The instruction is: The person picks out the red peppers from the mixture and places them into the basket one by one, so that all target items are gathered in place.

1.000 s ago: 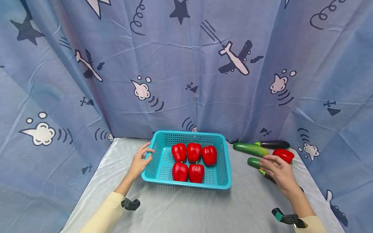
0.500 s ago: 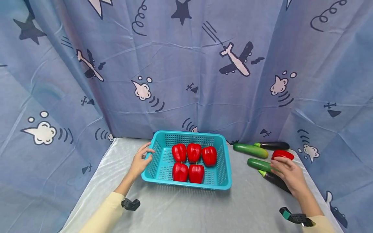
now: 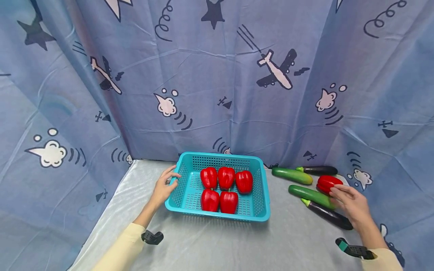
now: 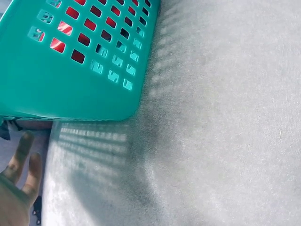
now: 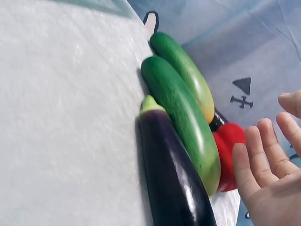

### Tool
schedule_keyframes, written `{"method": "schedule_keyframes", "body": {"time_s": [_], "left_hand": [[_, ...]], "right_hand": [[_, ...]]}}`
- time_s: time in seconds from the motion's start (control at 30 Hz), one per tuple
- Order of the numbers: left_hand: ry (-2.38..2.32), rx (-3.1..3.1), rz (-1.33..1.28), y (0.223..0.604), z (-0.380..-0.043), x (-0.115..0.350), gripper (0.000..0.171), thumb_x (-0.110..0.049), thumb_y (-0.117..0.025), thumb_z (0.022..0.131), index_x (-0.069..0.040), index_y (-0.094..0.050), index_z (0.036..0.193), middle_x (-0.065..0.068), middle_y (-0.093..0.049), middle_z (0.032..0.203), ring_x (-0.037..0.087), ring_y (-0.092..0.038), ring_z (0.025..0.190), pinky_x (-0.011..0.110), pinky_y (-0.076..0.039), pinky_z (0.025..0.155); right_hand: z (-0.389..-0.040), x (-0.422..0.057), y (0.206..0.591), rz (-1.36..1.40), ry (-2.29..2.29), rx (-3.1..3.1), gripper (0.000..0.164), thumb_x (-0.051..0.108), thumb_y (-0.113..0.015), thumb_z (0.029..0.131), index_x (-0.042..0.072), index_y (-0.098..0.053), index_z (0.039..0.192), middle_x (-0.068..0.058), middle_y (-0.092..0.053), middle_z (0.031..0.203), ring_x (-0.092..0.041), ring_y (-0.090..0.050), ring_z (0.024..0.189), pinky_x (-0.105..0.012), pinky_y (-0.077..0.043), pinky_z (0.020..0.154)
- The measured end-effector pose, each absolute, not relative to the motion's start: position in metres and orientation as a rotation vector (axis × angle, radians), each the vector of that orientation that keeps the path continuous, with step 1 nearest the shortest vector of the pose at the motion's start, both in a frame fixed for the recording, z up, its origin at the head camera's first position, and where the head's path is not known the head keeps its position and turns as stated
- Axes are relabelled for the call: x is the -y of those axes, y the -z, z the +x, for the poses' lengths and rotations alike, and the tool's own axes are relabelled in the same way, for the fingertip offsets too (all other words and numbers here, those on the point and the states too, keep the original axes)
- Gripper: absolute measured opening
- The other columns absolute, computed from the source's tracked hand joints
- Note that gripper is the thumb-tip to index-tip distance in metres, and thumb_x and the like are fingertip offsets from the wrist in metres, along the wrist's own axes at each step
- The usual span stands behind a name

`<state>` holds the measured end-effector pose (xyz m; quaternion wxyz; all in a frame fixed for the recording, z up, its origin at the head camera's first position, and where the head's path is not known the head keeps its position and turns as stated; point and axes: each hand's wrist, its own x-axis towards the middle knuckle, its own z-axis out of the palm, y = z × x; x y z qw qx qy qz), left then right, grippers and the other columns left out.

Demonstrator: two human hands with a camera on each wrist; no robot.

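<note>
My left hand [image 3: 161, 188] is at the left rim of a turquoise plastic basket [image 3: 217, 216], its thumb and fingertips spread along the edge. In the left wrist view, two extended fingers [image 4: 32, 174] show beside the basket's corner. Several red bell peppers [image 3: 210, 200] sit in the basket. My right hand [image 3: 352, 205], holding nothing, hovers with relaxed fingers over the right end of the table, fingertips right at another red bell pepper [image 3: 327, 183]. Below that pepper lie a green cucumber-like vegetable [image 3: 310, 195] and a dark eggplant [image 3: 330, 216], partly overlapped by the hand.
Behind them, a second green vegetable [image 3: 291, 175] with a yellowish end and another eggplant [image 3: 320, 170] lie near the curtain. A pale cloth covers the table [image 3: 217, 248]. The blue patterned curtain [image 3: 203, 131] rises along the back and both sides.
My right hand has moved to the right, across the green vegetable and the nearer eggplant, uncovering more of both. The left hand and the basket have stayed in place.
</note>
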<state>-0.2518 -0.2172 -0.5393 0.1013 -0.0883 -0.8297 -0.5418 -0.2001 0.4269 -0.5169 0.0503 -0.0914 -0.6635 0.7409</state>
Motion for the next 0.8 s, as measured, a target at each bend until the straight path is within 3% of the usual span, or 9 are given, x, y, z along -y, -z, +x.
{"method": "schedule_keyframes", "body": {"time_s": [0.4,0.47,0.57,0.63,0.7,0.8], "left_hand": [[1.594,2.454,-0.245,0.538,-0.252,0.217,0.018,0.006,-0.062,0.095,0.002,-0.07,0.111,0.012,-0.041,0.155,0.034,-0.046,0.134,0.052,-0.047,0.093],[1.593,2.456,-0.253,0.539,-0.252,0.217,0.018,0.006,-0.062,0.095,0.002,-0.07,0.111,0.014,-0.04,0.156,0.035,-0.048,0.132,0.052,-0.047,0.093],[1.598,2.455,-0.258,0.539,-0.252,0.217,0.018,0.006,-0.062,0.095,0.003,-0.07,0.111,0.015,-0.039,0.157,0.035,-0.05,0.13,0.052,-0.047,0.093],[1.599,2.453,-0.26,0.54,-0.252,0.217,0.018,0.006,-0.062,0.095,0.003,-0.07,0.111,0.015,-0.039,0.157,0.036,-0.05,0.129,0.052,-0.047,0.093],[1.596,2.452,-0.261,0.54,-0.252,0.218,0.018,0.006,-0.063,0.095,0.002,-0.071,0.111,0.016,-0.039,0.156,0.035,-0.049,0.13,0.052,-0.047,0.093],[1.591,2.446,-0.27,0.541,-0.253,0.218,0.018,0.006,-0.062,0.095,0.002,-0.071,0.11,0.018,-0.039,0.156,0.036,-0.047,0.133,0.054,-0.047,0.093]], "right_hand": [[-0.21,-0.445,0.528,-0.503,-1.742,2.288,0.039,0.026,-0.076,0.093,0.005,-0.06,0.121,0.019,-0.058,0.093,0.004,-0.06,0.081,-0.016,-0.054,0.064],[-0.211,-0.447,0.531,-0.53,-1.671,2.334,0.043,0.03,-0.076,0.093,0.006,-0.059,0.125,0.017,-0.056,0.098,0.004,-0.057,0.083,-0.016,-0.054,0.066],[-0.212,-0.448,0.534,-0.57,-1.555,2.41,0.056,0.036,-0.076,0.092,0.005,-0.055,0.134,0.0,-0.06,0.115,-0.006,-0.057,0.096,-0.013,-0.051,0.067],[-0.214,-0.448,0.535,-0.599,-1.488,2.463,0.067,0.04,-0.075,0.092,0.004,-0.05,0.143,-0.014,-0.055,0.134,-0.02,-0.056,0.114,-0.017,-0.053,0.075],[-0.215,-0.448,0.536,-0.621,-1.463,2.495,0.077,0.044,-0.073,0.093,0.002,-0.043,0.15,-0.025,-0.042,0.151,-0.035,-0.046,0.131,-0.029,-0.053,0.09],[-0.219,-0.447,0.536,-0.636,-1.483,2.517,0.086,0.047,-0.07,0.094,0.002,-0.032,0.156,-0.03,-0.027,0.159,-0.049,-0.03,0.142,-0.053,-0.041,0.105]]}}
